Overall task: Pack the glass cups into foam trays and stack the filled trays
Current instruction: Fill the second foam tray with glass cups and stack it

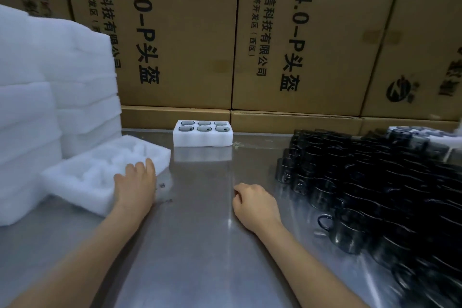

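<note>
Left hand (136, 182) rests flat, fingers relaxed, on the empty white foam tray (100, 172); right hand (255, 201), loosely curled and empty, lies between tray and dark glass cups (375, 195).

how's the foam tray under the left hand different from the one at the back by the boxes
The near foam tray has empty pockets; the far foam tray holds a glass cup in each of its six. The near one lies askew, leaning on the foam stack, with the left hand on its edge; the far one sits flat and square on the steel table, untouched. Both are white foam.
</note>
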The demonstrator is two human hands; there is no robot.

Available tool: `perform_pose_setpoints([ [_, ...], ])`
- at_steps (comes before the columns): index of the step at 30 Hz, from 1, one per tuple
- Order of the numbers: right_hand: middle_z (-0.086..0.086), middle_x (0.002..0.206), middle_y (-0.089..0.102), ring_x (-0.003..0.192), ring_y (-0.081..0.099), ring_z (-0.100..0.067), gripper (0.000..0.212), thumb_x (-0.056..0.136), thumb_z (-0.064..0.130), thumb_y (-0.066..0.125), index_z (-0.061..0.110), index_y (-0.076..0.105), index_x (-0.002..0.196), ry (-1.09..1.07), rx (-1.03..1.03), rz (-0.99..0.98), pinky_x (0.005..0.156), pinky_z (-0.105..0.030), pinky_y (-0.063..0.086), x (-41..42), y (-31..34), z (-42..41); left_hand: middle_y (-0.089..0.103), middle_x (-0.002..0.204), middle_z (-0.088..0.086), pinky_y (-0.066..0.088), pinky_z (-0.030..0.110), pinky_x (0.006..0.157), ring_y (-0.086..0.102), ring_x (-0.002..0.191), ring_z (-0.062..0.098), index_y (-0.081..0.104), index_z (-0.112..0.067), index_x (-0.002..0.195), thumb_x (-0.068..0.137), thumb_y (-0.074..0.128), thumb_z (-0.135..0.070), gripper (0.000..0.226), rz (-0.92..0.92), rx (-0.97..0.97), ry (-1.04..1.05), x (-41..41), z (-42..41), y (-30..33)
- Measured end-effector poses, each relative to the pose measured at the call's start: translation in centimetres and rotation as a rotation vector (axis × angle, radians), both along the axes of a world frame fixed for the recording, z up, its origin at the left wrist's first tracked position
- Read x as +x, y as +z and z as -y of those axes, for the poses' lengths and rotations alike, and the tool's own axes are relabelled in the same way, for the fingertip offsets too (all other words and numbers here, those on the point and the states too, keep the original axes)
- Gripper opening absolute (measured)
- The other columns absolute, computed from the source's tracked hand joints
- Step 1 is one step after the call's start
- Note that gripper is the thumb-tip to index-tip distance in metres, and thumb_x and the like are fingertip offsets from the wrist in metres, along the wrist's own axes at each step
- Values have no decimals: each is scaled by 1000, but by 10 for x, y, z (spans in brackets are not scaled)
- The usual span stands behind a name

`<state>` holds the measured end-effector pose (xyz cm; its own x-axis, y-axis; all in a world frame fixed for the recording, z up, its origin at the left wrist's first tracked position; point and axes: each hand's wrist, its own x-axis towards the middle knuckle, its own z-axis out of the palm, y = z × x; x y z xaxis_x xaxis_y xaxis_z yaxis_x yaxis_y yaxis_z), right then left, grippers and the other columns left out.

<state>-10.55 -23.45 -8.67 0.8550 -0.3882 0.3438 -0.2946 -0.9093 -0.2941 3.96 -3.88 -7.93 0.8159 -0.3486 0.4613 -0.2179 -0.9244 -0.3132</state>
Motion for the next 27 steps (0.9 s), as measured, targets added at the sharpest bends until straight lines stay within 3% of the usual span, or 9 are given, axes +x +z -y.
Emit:
perform_pose_setpoints([
  [4, -6, 118, 60, 113, 53, -27, 36, 94, 28, 40, 22, 50, 128, -17, 117, 66, 85, -35, 42, -40, -2, -16, 46, 127, 5, 41, 32, 74, 44, 115, 26, 15, -11, 148, 91, 42, -16, 64, -72, -39, -190, -47, 4, 4],
  [7, 2, 131, 54, 123, 46, -19, 43, 95, 32, 43, 25, 41, 137, -18, 214, 245, 93, -31, 38, -64, -5, -24, 44, 131, 5, 42, 37, 80, 40, 119, 27, 15, -14, 150, 93, 40, -14, 62, -148, -115, -387, -82, 10, 9],
  [12, 6, 141, 42, 130, 34, -10, 42, 94, 27, 47, 21, 46, 135, 14, 215, 522, 103, -21, 25, -92, 5, -24, 54, 128, -4, 36, 34, 90, 47, 114, 22, 37, -25, 140, 88, 37, -34, 53, -217, -217, -671, -141, 20, 24],
  [16, 10, 107, 61, 107, 42, -14, 25, 92, 32, 44, 23, 66, 99, -69, 132, 566, 92, -32, 35, -103, 15, -24, 67, 101, -5, 40, 34, 77, 58, 91, 23, 59, -22, 120, 74, 40, -38, 52, -182, -315, -828, -178, 30, 26],
  [20, 9, 61, 47, 86, 45, -22, 34, 91, 26, 47, 20, 45, 58, -163, 114, 374, 76, -36, 36, -108, 19, -22, 65, 70, -3, 46, 32, 52, 60, 61, 23, 71, -13, 95, 68, 58, -28, 33, -59, -313, -967, -189, 34, 11],
  [22, 8, 56, 43, 82, 42, -23, 39, 91, 26, 45, 19, 36, 54, -177, 93, 321, 73, -35, 33, -109, 22, -22, 65, 73, -3, 46, 31, 55, 60, 65, 23, 70, -12, 97, 76, 52, -34, 35, -48, -333, -1015, -186, 32, 8],
  [23, 8, 60, 49, 83, 43, -23, 36, 92, 27, 44, 20, 41, 56, -173, 82, 309, 74, -35, 32, -110, 25, -23, 67, 79, -3, 47, 32, 60, 61, 71, 22, 70, -13, 100, 79, 48, -37, 39, -53, -378, -1031, -185, 30, 7],
  [25, 8, 83, 63, 91, 47, -21, 24, 92, 28, 45, 24, 61, 75, -172, 49, 330, 78, -34, 30, -112, 32, -22, 68, 100, -4, 45, 30, 79, 59, 92, 16, 66, -13, 111, 85, 44, -40, 43, -55, -555, -1041, -180, 27, 10],
  [27, 6, 100, 63, 100, 46, -20, 20, 91, 25, 48, 23, 67, 98, -211, -2, 415, 81, -34, 30, -118, 40, -15, 60, 119, -11, 35, 22, 93, 50, 110, 6, 58, -17, 124, 88, 41, -43, 47, -114, -802, -965, -169, 22, 12],
])
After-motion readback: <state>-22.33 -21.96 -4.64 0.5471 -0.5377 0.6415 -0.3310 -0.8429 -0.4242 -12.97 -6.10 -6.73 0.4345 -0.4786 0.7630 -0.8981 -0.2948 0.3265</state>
